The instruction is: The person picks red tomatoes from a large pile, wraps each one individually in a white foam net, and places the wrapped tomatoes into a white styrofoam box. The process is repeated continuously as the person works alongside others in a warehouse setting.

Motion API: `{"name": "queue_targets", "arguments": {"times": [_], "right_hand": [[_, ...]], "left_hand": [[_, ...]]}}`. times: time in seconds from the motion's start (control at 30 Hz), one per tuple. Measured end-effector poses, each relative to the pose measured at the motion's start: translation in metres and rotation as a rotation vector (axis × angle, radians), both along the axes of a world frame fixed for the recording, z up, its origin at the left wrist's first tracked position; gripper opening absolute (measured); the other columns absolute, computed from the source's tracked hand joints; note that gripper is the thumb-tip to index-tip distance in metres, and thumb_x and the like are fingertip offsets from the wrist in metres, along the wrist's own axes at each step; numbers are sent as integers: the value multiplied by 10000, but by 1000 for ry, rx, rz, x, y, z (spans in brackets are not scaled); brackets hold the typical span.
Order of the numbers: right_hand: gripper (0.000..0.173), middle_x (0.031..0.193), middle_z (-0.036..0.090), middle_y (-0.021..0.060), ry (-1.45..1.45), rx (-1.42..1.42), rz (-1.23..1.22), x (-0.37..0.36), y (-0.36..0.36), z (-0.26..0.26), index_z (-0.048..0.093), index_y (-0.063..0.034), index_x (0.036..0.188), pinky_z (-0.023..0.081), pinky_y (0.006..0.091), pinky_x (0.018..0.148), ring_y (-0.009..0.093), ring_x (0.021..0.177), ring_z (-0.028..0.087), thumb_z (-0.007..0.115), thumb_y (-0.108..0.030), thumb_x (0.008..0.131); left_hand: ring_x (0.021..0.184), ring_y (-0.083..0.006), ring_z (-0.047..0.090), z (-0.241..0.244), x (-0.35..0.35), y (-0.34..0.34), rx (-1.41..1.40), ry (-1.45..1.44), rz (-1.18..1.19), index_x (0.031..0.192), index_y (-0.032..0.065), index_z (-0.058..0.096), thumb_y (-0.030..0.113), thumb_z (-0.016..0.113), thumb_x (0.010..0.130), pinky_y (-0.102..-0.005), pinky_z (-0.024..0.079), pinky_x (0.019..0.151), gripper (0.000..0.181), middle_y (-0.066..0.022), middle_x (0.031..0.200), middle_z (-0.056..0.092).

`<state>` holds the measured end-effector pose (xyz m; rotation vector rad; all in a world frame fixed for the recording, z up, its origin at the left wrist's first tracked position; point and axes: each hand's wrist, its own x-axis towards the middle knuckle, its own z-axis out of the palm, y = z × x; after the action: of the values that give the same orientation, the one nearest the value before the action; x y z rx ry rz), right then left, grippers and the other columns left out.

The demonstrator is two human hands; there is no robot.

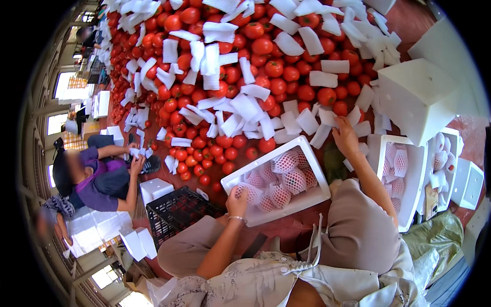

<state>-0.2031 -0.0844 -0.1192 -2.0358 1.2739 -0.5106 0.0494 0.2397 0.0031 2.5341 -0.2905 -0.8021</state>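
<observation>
A white foam box stands tilted between my knees, with several tomatoes in pink-and-white foam nets inside. My left hand, with a bracelet at its wrist, holds a netted tomato at the box's left end. Beyond the box's right corner, my right hand reaches into loose white foam net sleeves. Its fingertips touch one sleeve; whether they grip it is unclear. Bare red tomatoes form a large pile in front of me, with many flattened sleeves scattered over it.
At right stand two foam boxes of netted tomatoes, an upturned foam box and a phone. A black plastic crate is by my left knee. Farther left, a seated person handles sleeves near stacked white boxes.
</observation>
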Motion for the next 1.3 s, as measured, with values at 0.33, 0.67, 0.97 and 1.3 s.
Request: {"name": "queue_targets", "arguments": {"times": [0.33, 0.67, 0.97, 1.3], "right_hand": [[442, 1310, 521, 174, 36, -21, -46, 4, -2, 2, 536, -37, 1250, 527, 460, 854, 408, 1045, 607, 641, -109, 826], [306, 1058, 569, 144, 135, -72, -29, 18, -12, 18, 561, -49, 1049, 529, 474, 759, 370, 951, 611, 685, -157, 791], [262, 980, 583, 127, 69, -82, 65, 27, -5, 38, 616, -49, 1018, 532, 453, 711, 361, 844, 634, 711, -152, 796], [286, 1126, 621, 84, -207, -151, 297, 29, 3, 128, 647, -120, 1072, 553, 400, 770, 305, 962, 646, 685, -131, 789]], "left_hand": [[973, -432, 591, -61, -7, -42, 3, -232, -650, 1081, 47, 679, 372, 699, 801, -499, 491, 841, 430, -229, 1040, 632], [1065, -428, 593, -15, 0, -51, -58, -181, -815, 1304, 1, 540, 306, 630, 868, -466, 481, 934, 540, -261, 1202, 599], [877, -185, 667, 53, -45, -148, -607, 11, -613, 1149, 30, 644, 144, 685, 880, -295, 554, 701, 295, -123, 1071, 643], [779, -164, 650, 28, -60, -231, -649, 100, -652, 1055, 23, 662, 163, 677, 904, -287, 535, 674, 206, -101, 941, 652]]}}
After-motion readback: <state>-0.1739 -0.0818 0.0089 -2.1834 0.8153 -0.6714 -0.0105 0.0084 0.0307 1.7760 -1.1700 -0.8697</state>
